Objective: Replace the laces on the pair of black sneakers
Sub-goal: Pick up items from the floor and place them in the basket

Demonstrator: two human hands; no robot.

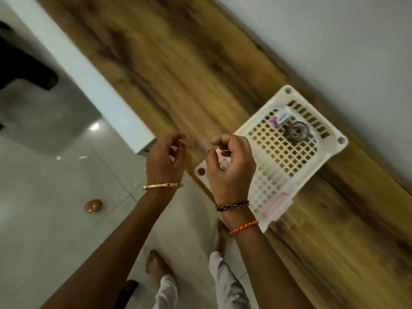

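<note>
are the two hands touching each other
Apart. The head view shows bare wood of the table between the left hand and right hand.

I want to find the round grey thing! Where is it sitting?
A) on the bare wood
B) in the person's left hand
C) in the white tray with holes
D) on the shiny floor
C: the round grey thing lies inside the white tray with holes, near its far end beside a small label, and neither hand touches it.
</note>
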